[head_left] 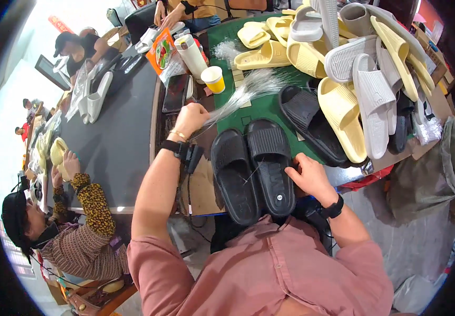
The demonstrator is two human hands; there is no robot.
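Observation:
A pair of black slide sandals lies side by side in front of me, the left slide (231,174) and the right slide (267,142) with toes pointing away and heels over the table's near edge. Thin clear strands cross between them. My left hand (191,122) is closed, pinching the end of a bundle of clear plastic strands (259,84) that fans out across the green mat (222,31). At the outer side of the right slide, my right hand (311,178) has its fingers bent, the thumb at the slide's edge; its other fingertips are partly hidden.
Yellow, grey and black slides (343,105) pile up on the right. Beyond my left hand stand a yellow-white cup (213,80), a white bottle (189,55), an orange packet (164,55) and a phone (176,94). Co-workers handle slides around the dark table (122,131) to the left.

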